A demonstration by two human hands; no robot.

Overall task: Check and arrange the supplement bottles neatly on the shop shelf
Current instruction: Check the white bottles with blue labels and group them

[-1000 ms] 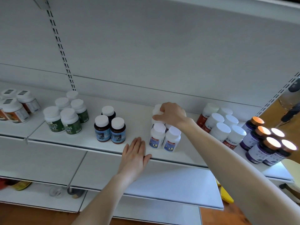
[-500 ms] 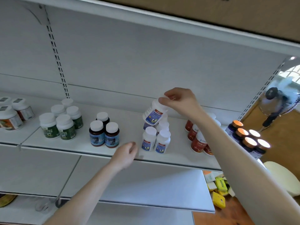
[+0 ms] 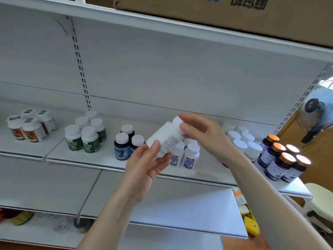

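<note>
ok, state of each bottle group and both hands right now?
White plastic bottle with fine-print label: off the shelf, tilted, cap on, held in both hands.
Left hand: grips its base.
Right hand: pinches its cap end.
White blue-labelled bottles: upright, capped, on white metal shelf.
Green-labelled white bottles: upright, capped.
Dark brown blue-labelled bottles: upright, capped.
Purple orange-capped bottles: upright, capped.

You hold a white bottle [image 3: 166,137] with fine black print. On the white shelf [image 3: 108,154] stand green-labelled bottles [image 3: 89,141], dark brown bottles [image 3: 122,148] with blue labels, and purple bottles [image 3: 275,167] with orange caps. The cardboard box [image 3: 207,9] above is brown with dark blue lettering.
</note>
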